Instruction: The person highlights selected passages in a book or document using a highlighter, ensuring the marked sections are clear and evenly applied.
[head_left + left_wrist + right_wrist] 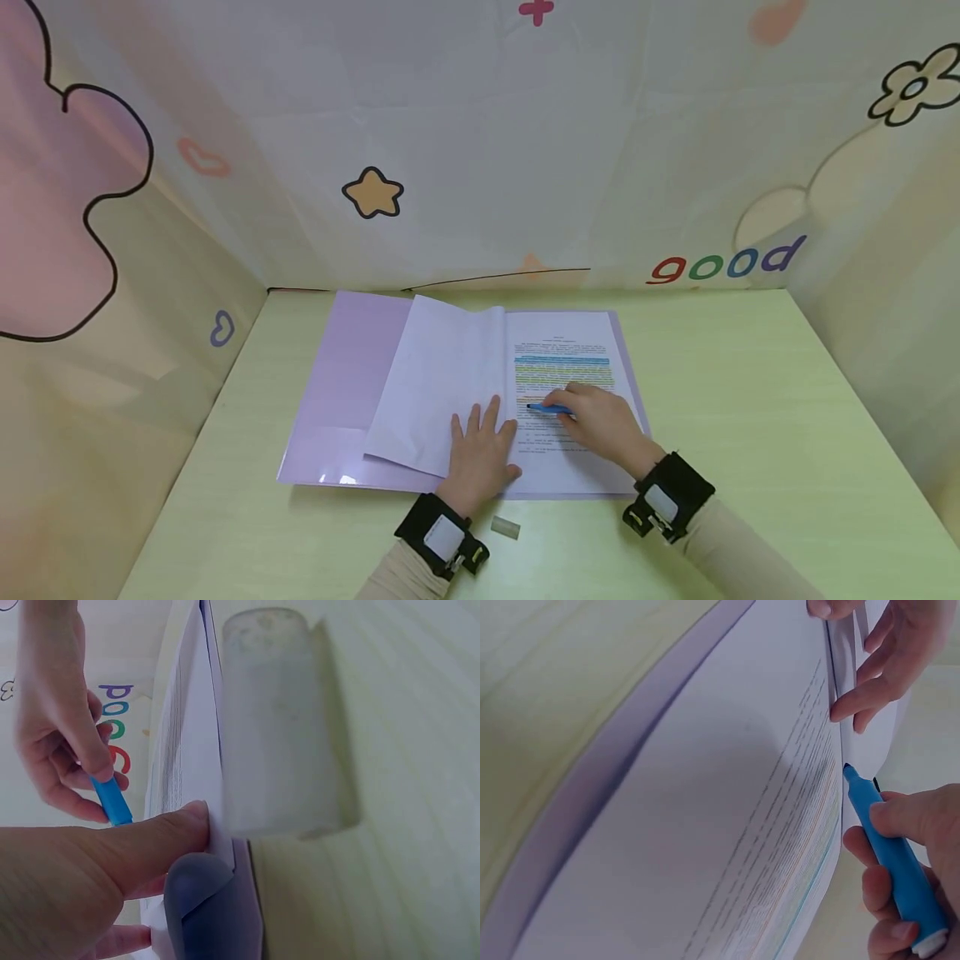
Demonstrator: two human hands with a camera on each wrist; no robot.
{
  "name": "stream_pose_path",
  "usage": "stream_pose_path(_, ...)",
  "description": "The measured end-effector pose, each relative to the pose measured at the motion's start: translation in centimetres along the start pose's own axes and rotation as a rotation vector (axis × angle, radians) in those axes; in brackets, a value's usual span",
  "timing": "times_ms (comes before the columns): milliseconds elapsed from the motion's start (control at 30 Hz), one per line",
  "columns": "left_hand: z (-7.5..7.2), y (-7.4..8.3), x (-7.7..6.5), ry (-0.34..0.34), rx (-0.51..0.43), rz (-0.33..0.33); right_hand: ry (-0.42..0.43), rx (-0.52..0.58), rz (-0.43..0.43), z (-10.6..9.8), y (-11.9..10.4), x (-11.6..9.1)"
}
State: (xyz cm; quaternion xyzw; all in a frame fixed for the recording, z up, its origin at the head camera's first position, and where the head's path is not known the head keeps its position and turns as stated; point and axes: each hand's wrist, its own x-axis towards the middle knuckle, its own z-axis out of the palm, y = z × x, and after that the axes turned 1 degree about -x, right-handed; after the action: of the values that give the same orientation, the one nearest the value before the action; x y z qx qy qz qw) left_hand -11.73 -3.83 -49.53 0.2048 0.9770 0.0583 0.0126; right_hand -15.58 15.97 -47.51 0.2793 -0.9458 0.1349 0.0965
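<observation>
My right hand [596, 419] holds a blue highlighter [896, 859] between thumb and fingers, its dark tip at the left edge of the text on the printed page [566, 471]. Blue, yellow-green and orange bands mark several lines of that page. Spread over the inner side of the papers, my left hand [480, 458] presses down with straight fingers, the thumb near the page's lower edge. Beneath lies an open purple folder [360, 350], with a turned blank sheet [442, 375] on its left half.
A small translucent grey cylinder [506, 527] lies on the pale green table [750, 400] just in front of the folder; it looms large in the left wrist view. Behind the table hangs a printed cloth backdrop [487, 167], with side panels left and right.
</observation>
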Motion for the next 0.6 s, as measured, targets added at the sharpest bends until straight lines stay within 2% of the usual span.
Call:
stream_pose_path(233,0.1,-0.1,0.0,-0.012,0.027,-0.003,-0.013,-0.019,-0.020,0.3,-0.7,0.9)
stream_pose_path(600,0.4,-0.2,-0.1,0.039,0.050,0.002,-0.042,-0.045,-0.025,0.4,-1.0,1.3)
